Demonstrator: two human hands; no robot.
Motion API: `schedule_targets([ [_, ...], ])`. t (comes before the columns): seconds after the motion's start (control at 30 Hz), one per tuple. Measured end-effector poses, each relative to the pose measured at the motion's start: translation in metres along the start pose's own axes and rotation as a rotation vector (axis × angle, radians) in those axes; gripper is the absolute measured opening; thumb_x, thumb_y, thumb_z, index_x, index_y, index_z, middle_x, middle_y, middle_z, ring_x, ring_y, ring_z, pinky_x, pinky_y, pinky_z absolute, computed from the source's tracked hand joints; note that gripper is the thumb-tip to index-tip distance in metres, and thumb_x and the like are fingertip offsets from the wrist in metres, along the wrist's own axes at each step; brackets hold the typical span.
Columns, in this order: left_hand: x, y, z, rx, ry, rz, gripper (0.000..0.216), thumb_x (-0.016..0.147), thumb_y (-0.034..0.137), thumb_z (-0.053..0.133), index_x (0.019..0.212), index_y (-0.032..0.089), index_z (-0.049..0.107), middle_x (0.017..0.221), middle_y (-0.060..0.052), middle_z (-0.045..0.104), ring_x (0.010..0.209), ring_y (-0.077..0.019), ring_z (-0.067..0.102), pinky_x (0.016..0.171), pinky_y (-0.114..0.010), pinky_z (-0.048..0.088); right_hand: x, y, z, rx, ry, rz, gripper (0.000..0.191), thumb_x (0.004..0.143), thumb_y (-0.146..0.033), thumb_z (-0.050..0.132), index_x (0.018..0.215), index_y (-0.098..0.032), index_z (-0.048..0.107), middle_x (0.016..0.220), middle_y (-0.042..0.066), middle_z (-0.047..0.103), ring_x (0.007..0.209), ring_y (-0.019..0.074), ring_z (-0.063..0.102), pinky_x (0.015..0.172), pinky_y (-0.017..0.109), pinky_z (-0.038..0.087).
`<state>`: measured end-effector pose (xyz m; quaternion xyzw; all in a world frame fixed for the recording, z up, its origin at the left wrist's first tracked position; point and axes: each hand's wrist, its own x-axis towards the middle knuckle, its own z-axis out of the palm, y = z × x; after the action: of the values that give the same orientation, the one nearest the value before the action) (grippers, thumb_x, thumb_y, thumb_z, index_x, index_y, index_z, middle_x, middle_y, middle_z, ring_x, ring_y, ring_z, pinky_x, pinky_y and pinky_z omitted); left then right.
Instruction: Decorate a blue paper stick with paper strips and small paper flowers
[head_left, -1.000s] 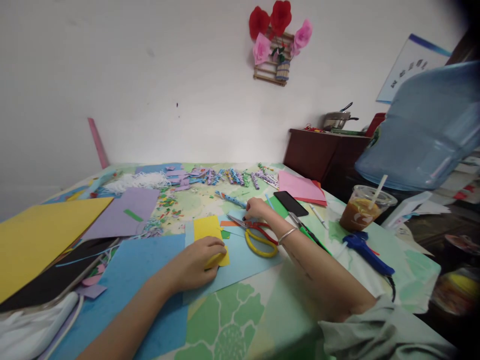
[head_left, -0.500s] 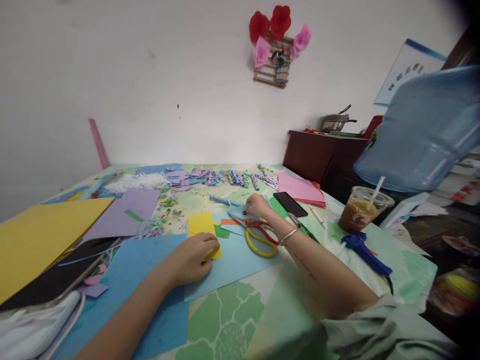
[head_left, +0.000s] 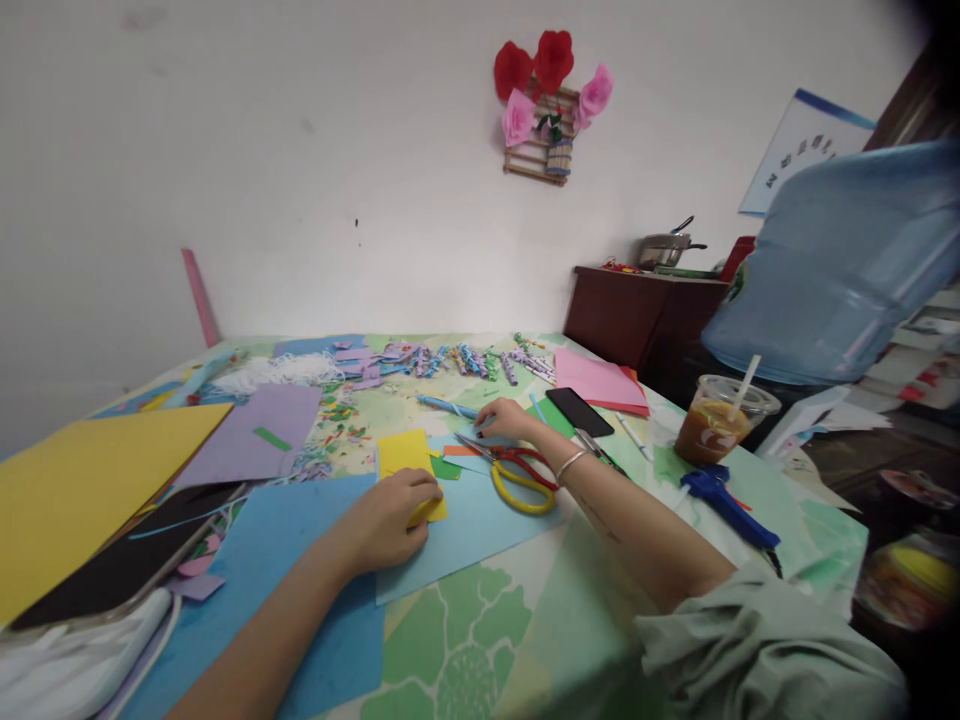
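My left hand (head_left: 390,520) lies on the table with its fingers curled on the near edge of a small yellow paper card (head_left: 409,462). That card rests on a light blue sheet (head_left: 480,520). My right hand (head_left: 504,418), with a bangle on its wrist, reaches further out and pinches a small pale blue piece of paper (head_left: 487,437). Red and yellow scissors (head_left: 514,472) lie on the blue sheet just beside my right wrist. Small orange and green scraps (head_left: 450,460) sit between the two hands.
A black phone (head_left: 579,411), pink paper (head_left: 600,381), an iced drink cup (head_left: 712,418) and a blue tool (head_left: 724,497) are to the right. Rolled paper strips (head_left: 457,356) line the far edge. Large yellow (head_left: 75,480) and purple (head_left: 255,430) sheets lie left.
My left hand slid the yellow card slightly left and nearer. My right hand shifted a little to the left over the scissors' tips, still pinching paper.
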<state>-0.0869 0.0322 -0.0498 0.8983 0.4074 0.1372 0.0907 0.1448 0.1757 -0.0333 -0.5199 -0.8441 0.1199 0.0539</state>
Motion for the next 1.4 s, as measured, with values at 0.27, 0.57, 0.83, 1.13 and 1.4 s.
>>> schedule_targets([
  [0.27, 0.001, -0.002, 0.002, -0.006, 0.012, 0.014, 0.042, 0.071, 0.01, 0.049, 0.108, 0.017, 0.065, 0.115, -0.011, 0.062, 0.107, -0.0242, 0.057, 0.095, -0.036, 0.045, 0.022, -0.007, 0.007, 0.029, 0.003, 0.048, 0.031, 0.09, -0.033, 0.059, 0.115, -0.015, 0.06, 0.12, 0.007, 0.059, 0.099, 0.0231, 0.061, 0.08, 0.038, 0.053],
  [0.57, -0.001, -0.008, 0.005, -0.018, 0.013, 0.03, 0.041, 0.073, 0.011, 0.049, 0.109, 0.017, 0.065, 0.118, -0.012, 0.061, 0.11, -0.0244, 0.057, 0.095, -0.036, 0.045, 0.007, -0.02, 0.003, -0.032, 0.254, 0.016, 0.028, 0.092, -0.032, 0.055, 0.116, -0.017, 0.059, 0.12, 0.009, 0.059, 0.101, 0.0205, 0.06, 0.085, 0.04, 0.052],
  [0.83, 0.001, -0.006, 0.006, -0.019, 0.029, 0.033, 0.04, 0.07, 0.008, 0.048, 0.105, 0.017, 0.066, 0.113, -0.011, 0.063, 0.105, -0.0241, 0.058, 0.093, -0.036, 0.046, 0.006, -0.015, 0.013, -0.038, 0.377, -0.066, 0.027, 0.093, -0.032, 0.055, 0.114, -0.017, 0.059, 0.117, 0.008, 0.06, 0.098, 0.0191, 0.061, 0.084, 0.039, 0.053],
  [1.13, 0.002, -0.001, 0.002, -0.044, 0.043, 0.022, 0.04, 0.07, 0.006, 0.048, 0.103, 0.02, 0.065, 0.108, -0.01, 0.064, 0.104, -0.0239, 0.059, 0.091, -0.035, 0.046, 0.017, -0.006, 0.018, 0.086, 0.549, -0.116, 0.027, 0.092, -0.032, 0.055, 0.113, -0.016, 0.059, 0.113, 0.008, 0.061, 0.095, 0.0186, 0.062, 0.082, 0.039, 0.053],
  [1.4, 0.003, -0.004, 0.005, -0.109, 0.081, -0.006, 0.037, 0.071, 0.009, 0.049, 0.103, 0.018, 0.066, 0.111, -0.01, 0.066, 0.104, -0.0241, 0.061, 0.093, -0.036, 0.047, 0.011, 0.003, -0.025, 0.444, 0.896, 0.019, 0.021, 0.092, -0.032, 0.056, 0.099, -0.014, 0.063, 0.101, 0.006, 0.065, 0.093, 0.018, 0.063, 0.084, 0.039, 0.051],
])
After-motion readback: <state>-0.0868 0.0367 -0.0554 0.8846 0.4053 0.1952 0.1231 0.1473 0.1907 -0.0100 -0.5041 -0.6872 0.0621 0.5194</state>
